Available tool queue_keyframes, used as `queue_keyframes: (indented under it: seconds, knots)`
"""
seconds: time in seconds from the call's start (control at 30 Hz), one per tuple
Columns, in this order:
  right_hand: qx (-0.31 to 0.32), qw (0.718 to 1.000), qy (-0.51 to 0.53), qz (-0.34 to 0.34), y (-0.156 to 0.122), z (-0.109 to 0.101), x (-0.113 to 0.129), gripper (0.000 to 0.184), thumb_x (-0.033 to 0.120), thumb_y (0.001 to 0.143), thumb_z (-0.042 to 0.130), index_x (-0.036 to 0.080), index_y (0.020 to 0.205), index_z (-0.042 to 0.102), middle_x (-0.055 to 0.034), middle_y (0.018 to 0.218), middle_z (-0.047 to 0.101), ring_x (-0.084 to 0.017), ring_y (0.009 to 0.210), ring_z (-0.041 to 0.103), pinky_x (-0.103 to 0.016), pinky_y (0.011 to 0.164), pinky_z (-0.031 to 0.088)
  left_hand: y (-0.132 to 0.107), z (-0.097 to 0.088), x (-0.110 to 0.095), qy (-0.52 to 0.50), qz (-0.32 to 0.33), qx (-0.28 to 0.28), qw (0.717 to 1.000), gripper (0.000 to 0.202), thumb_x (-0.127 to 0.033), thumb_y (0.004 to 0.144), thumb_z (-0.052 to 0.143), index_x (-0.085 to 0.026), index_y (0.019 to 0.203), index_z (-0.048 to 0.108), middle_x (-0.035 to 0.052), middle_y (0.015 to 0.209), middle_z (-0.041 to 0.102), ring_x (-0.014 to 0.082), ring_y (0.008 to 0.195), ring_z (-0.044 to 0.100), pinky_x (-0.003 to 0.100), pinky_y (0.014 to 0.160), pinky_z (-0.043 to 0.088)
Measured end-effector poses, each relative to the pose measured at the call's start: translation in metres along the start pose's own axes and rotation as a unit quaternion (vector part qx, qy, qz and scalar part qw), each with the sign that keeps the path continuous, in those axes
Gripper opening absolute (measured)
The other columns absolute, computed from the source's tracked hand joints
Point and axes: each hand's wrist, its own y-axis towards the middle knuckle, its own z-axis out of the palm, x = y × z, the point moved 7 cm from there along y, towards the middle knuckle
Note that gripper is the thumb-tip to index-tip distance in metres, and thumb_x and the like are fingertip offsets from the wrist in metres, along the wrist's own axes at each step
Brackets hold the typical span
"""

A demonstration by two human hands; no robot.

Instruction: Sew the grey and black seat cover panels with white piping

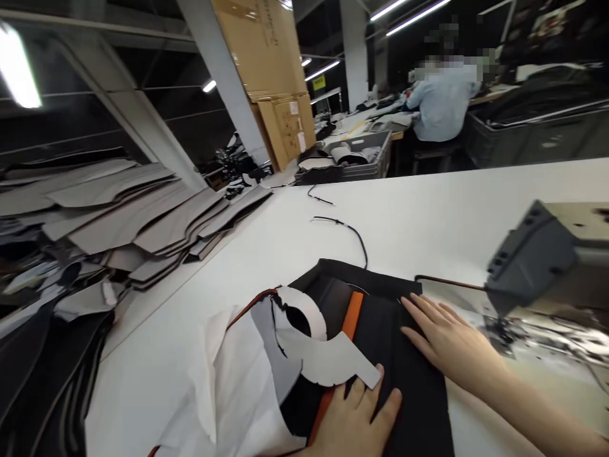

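Note:
A black fabric piece [404,387] with an orange stripe [353,317] lies on the white table [404,216] in front of me. A curved grey-white backing piece [328,358] curls up from it beside white lining [233,387]. My left hand [354,419] rests on the black fabric at the lower edge, its fingers touching the grey piece's tip. My right hand [445,336] lies flat with fingers stretched out on the black fabric, close to the sewing machine head [528,257].
Stacks of grey cut panels [143,216] fill the left side, with dark pieces [42,368] below them. Loose black cords [349,231] lie on the table. Cardboard boxes [276,76], a crate [352,162] and a seated person in a light shirt [440,101] are at the back.

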Motion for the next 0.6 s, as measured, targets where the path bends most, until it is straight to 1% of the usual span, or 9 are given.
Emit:
queue_keyframes:
  seconds: [0.03,0.07,0.13,0.2,0.27,0.33,0.4,0.53,0.6]
  knots:
    - [0.012,0.999,-0.039,0.027,0.011,0.007,-0.003,0.064,0.053,0.093,0.026,0.007,0.125,0.056,-0.0196,0.127,0.055,-0.034,0.119,0.05,-0.051,0.098,0.04,0.0,0.006,-0.002,0.009,0.008,0.002,1.0,0.063,-0.046,0.097,0.025,-0.027,0.147,-0.008,0.013,0.151,0.004,0.0376,0.136,0.021,0.059,0.1,0.034]
    - [0.033,0.997,-0.062,0.042,0.022,0.014,-0.002,0.066,0.054,0.092,0.03,0.003,0.126,0.054,-0.0222,0.129,0.052,-0.036,0.121,0.047,-0.054,0.102,0.035,0.002,0.009,-0.005,0.011,0.014,0.005,1.0,0.062,-0.044,0.098,0.025,-0.027,0.147,-0.01,0.0132,0.151,0.003,0.0372,0.137,0.02,0.06,0.1,0.033]
    - [0.071,0.994,-0.07,0.054,0.04,0.026,0.005,0.071,0.056,0.09,0.036,-0.001,0.13,0.049,-0.0244,0.132,0.048,-0.037,0.126,0.041,-0.058,0.107,0.025,0.009,0.007,-0.009,-0.005,0.021,0.018,1.0,0.068,-0.049,0.096,0.029,-0.025,0.147,-0.009,0.0141,0.151,0.002,0.0376,0.138,0.014,0.064,0.101,0.029]
    - [0.087,0.992,-0.061,0.07,0.047,0.029,0.011,0.071,0.055,0.089,0.04,0.0,0.135,0.042,-0.023,0.138,0.04,-0.038,0.131,0.032,-0.063,0.107,0.017,0.021,-0.004,-0.013,-0.031,0.022,0.033,0.999,0.078,-0.059,0.09,0.037,-0.025,0.148,-0.004,0.0141,0.152,0.0,0.0376,0.139,0.009,0.066,0.103,0.024]
    - [0.084,0.992,-0.049,0.08,0.041,0.026,0.013,0.065,0.05,0.09,0.042,0.007,0.139,0.039,-0.0187,0.143,0.035,-0.036,0.135,0.025,-0.065,0.106,0.018,0.036,-0.02,-0.013,-0.048,0.002,0.037,0.998,0.08,-0.064,0.086,0.041,-0.028,0.148,0.004,0.0108,0.153,0.0,0.0358,0.14,0.008,0.064,0.105,0.023]
    - [0.072,0.995,-0.028,0.058,0.02,0.02,0.012,0.055,0.043,0.092,0.042,0.014,0.139,0.041,-0.0138,0.145,0.034,-0.033,0.136,0.024,-0.06,0.107,0.024,0.053,-0.035,-0.009,-0.048,-0.027,0.032,0.998,0.074,-0.058,0.087,0.044,-0.031,0.148,0.012,0.0065,0.154,0.002,0.0327,0.141,0.008,0.059,0.107,0.024]
    - [0.047,0.999,-0.008,0.005,-0.014,0.007,0.012,0.048,0.037,0.093,0.04,0.018,0.138,0.043,-0.0101,0.146,0.034,-0.029,0.136,0.026,-0.053,0.107,0.03,0.07,-0.044,-0.006,-0.036,-0.037,0.029,0.998,0.07,-0.051,0.088,0.046,-0.032,0.147,0.014,0.0037,0.154,0.004,0.0307,0.141,0.008,0.055,0.109,0.024]
    - [-0.006,0.995,-0.043,-0.085,-0.094,-0.036,0.017,0.055,0.034,0.091,0.046,0.021,0.143,0.035,-0.0081,0.144,0.038,-0.025,0.129,0.039,-0.041,0.102,0.04,0.093,-0.048,-0.006,0.003,-0.014,0.021,1.0,0.066,-0.047,0.09,0.043,-0.03,0.147,0.016,0.0012,0.154,0.003,0.0283,0.141,0.008,0.05,0.109,0.027]
    - [-0.008,0.992,-0.073,-0.104,-0.127,-0.057,0.021,0.053,0.034,0.089,0.049,0.021,0.14,0.039,-0.0072,0.14,0.044,-0.023,0.124,0.046,-0.036,0.101,0.041,0.097,-0.046,-0.005,0.03,-0.014,0.006,0.999,0.062,-0.043,0.092,0.04,-0.029,0.147,0.018,0.0005,0.154,0.005,0.0268,0.141,0.009,0.047,0.108,0.03]
